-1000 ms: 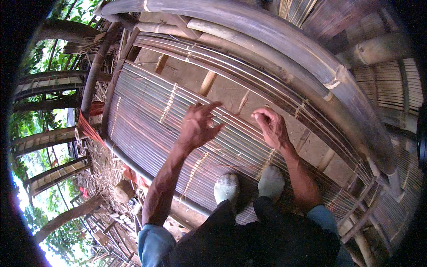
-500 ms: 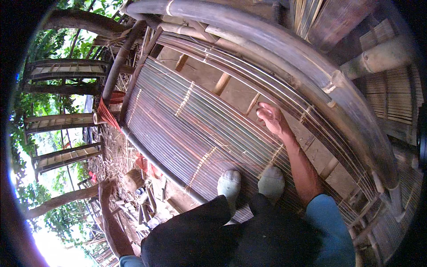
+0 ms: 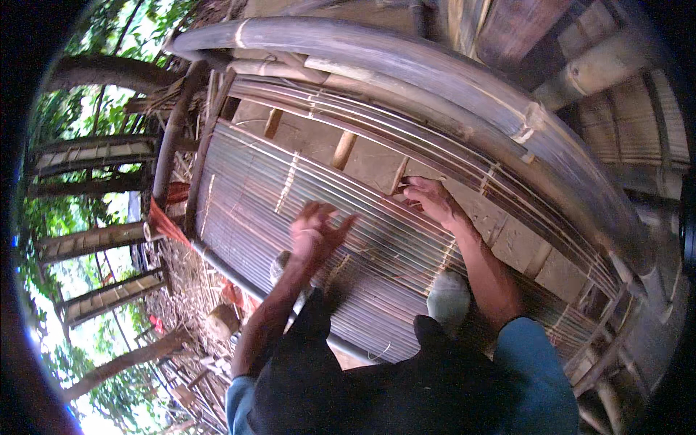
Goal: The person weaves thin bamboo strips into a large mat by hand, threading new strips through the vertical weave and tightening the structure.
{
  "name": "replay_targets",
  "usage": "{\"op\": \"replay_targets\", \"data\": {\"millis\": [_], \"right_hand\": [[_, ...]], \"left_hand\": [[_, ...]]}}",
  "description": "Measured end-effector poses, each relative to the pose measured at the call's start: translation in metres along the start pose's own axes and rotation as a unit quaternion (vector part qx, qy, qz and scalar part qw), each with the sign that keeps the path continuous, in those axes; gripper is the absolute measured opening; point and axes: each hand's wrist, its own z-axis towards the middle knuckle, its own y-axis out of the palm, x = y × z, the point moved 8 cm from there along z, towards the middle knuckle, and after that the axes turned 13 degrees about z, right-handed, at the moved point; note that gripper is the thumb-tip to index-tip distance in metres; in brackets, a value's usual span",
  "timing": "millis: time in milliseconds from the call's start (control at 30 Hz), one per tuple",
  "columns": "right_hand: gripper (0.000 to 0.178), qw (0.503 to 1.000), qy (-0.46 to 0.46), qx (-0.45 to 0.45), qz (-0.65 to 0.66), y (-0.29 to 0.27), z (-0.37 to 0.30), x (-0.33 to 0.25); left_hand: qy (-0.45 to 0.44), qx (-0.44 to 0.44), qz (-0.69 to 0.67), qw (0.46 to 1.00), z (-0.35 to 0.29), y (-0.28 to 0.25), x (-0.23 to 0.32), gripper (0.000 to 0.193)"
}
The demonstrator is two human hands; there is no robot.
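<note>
Beneath me lies a long panel of thin slats (image 3: 254,156), side by side and bound with pale ties, set in a bamboo frame. Above its middle my left hand (image 3: 313,235) is slightly blurred, holding nothing, with fingers spread. My right hand (image 3: 433,203) is at the panel's far edge, beside the gap; its fingers are half bent and apart, and whether they touch the edge slat is unclear. My right foot in a light sock (image 3: 448,301) stands on the slats. The left sock (image 3: 278,268) shows only partly behind my left forearm.
A thick curved bamboo pole (image 3: 391,54) runs along the far side. Crosspieces (image 3: 344,150) span the gap over bare ground. Red cloth (image 3: 168,223) is tied at the left corner. Sticks and a cut log (image 3: 222,320) lie on the ground at left.
My left hand has come from the lower left to over the slats. My right hand's fingers have loosened near the edge. The left foot has shifted left, and the view has moved.
</note>
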Motion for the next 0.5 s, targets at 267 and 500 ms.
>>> {"op": "replay_targets", "data": {"millis": [267, 500], "right_hand": [[0.039, 0.993, -0.046, 0.022, -0.103, 0.005, -0.008, 0.000], [0.037, 0.983, -0.086, 0.089, -0.134, 0.021, -0.013, -0.012]], "left_hand": [[0.152, 0.010, -0.056, 0.987, 0.001, 0.048, 0.044, 0.010], [0.076, -0.163, -0.008, 0.984, -0.012, 0.072, -0.009, 0.011]]}}
